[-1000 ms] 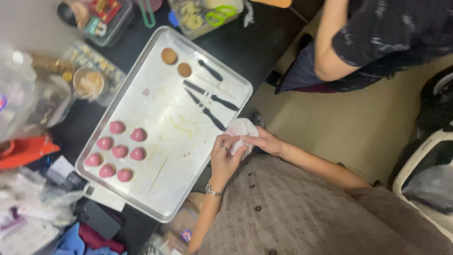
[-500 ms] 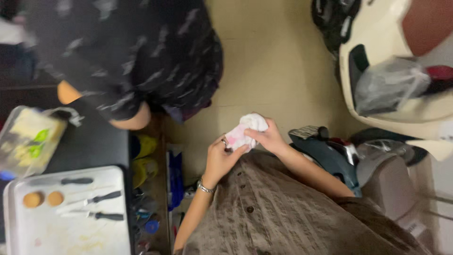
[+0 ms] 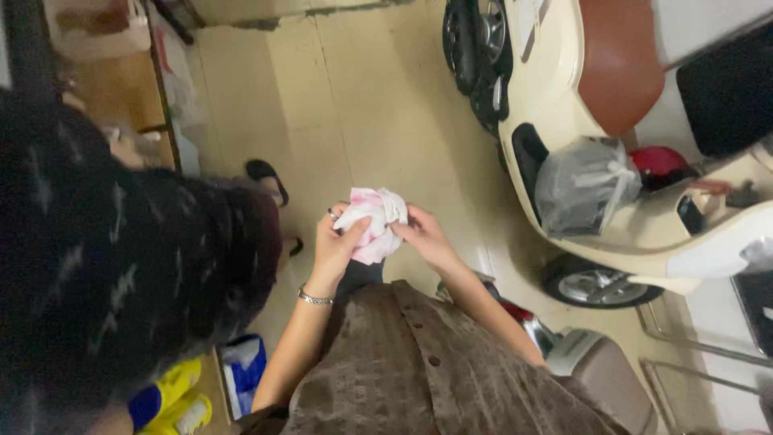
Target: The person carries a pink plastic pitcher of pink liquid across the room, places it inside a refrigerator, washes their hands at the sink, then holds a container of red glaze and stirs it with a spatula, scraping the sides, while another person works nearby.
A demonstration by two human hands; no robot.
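Nearest the camera: the wearer's brown textured buttoned garment (image 3: pixel 435 370) fills the bottom centre. Both forearms reach up from it.

Left hand (image 3: pixel 336 242): bracelet at the wrist, ring on one finger, fingers curled round the left side of a crumpled white cloth with pink stains (image 3: pixel 372 221), thumb pressed on top. Right hand (image 3: pixel 425 235): fingers closed on the cloth's right edge, pinching it. The cloth is held between both hands in front of the body, over the floor, touching nothing else.

Left of frame: another person in a dark patterned top (image 3: pixel 121 282), bent over, close beside the left forearm. Below that, yellow and blue items (image 3: pixel 173 395), probably footwear or packaging; too blurred to tell.

Further out: pale tiled floor (image 3: pixel 370 105), a dark sandal (image 3: pixel 270 181) on it just beyond the dark top.

Right side: cream scooter (image 3: pixel 564 97) with a brown seat (image 3: pixel 620 60), a grey plastic bag (image 3: pixel 584 185) on its footboard, something red (image 3: pixel 664 161) beside the bag.
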